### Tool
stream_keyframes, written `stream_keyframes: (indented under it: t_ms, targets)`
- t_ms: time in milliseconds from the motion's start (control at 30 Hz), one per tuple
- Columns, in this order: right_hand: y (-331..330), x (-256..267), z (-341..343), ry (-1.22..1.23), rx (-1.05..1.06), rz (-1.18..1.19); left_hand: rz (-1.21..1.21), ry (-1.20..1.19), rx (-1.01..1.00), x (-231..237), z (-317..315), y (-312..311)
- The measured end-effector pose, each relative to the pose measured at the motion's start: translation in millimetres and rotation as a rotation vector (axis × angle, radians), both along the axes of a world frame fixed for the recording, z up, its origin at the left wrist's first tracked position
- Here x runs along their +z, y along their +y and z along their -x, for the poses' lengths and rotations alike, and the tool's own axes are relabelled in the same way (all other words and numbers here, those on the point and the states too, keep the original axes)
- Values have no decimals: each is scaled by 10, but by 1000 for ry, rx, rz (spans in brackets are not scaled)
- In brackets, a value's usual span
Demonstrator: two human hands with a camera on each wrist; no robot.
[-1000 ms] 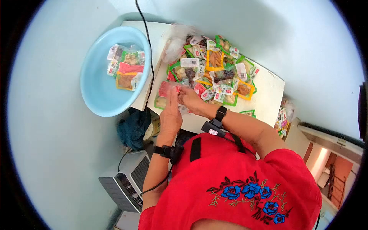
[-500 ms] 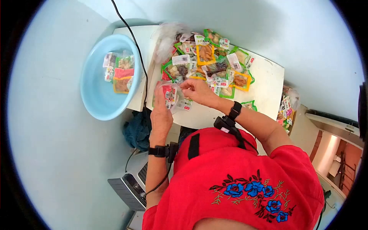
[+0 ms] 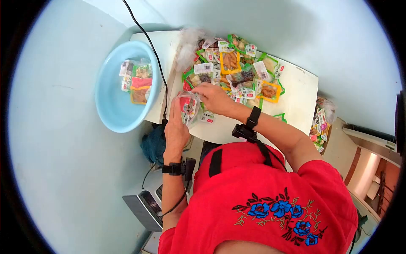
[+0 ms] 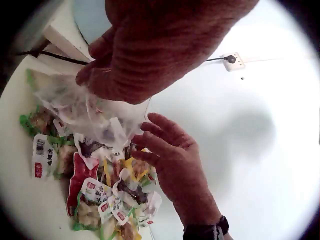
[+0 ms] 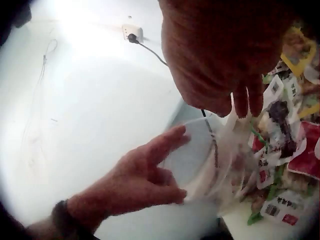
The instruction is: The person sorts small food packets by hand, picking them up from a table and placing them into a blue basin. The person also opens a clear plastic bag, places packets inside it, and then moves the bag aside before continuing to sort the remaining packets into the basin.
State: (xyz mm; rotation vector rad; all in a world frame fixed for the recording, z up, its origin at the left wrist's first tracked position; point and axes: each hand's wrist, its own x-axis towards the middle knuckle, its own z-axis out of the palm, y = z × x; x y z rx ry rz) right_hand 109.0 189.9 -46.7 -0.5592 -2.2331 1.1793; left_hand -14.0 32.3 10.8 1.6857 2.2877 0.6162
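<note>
Pale blue walls (image 3: 63, 106) enclose a white bench (image 3: 298, 89) with a flat top, strewn with a heap of small sealed plastic food packets (image 3: 241, 77) edged in green, yellow and red. Near its front left part, both hands hold a clear, thin plastic bag (image 3: 193, 117) just above the bench, beside the heap, its mouth drawn wide between them. The left hand (image 3: 176, 132) has its fingers bent around the bag's rim; the right hand (image 3: 216, 101) pinches the opposite edge with its fingertips. Red-and-white packaging shows at the bag, but whether inside or behind it I cannot tell.

To the left, a light blue round plastic basin (image 3: 112, 106) stands on a white surface and holds several similar packets. A thin black cable (image 3: 159, 63) runs down beside it; the left wrist view shows a white wall socket (image 4: 238, 65) with a black plug. More colourful packets (image 3: 320, 127) sit lower, past the bench's right end. The person wears a red top (image 3: 253, 165) with blue embroidered flowers.
</note>
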Motion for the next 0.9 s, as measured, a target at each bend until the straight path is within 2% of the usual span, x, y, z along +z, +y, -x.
stream_keyframes:
  t_ms: [100, 200, 300, 400, 500, 600, 700, 800, 900]
  targets:
    - [93, 76, -6, 2, 140, -139, 13, 74, 5, 72, 31, 0]
    - [148, 103, 7, -17, 235, -214, 62, 6, 32, 283, 25, 2]
    - [153, 93, 72, 93, 219, -169, 49, 46, 2, 401, 61, -40]
    - [166, 222, 88, 109, 250, 47, 80, 59, 16, 617, 72, -70]
    - [168, 447, 5, 33, 308, 225, 155, -79, 51, 880, 52, -98]
    - [146, 565, -101, 93, 350, 164, 59, -50, -39, 977, 55, -120]
    - [78, 612, -215, 98, 289, 138, 82, -160, -63, 981, 97, -143]
    - [-11, 636, -342, 67, 187, 407, 81, -236, -130, 853, 230, -102]
    - [-63, 546, -435, 41, 172, 284, 181, -372, -169, 760, 300, 15]
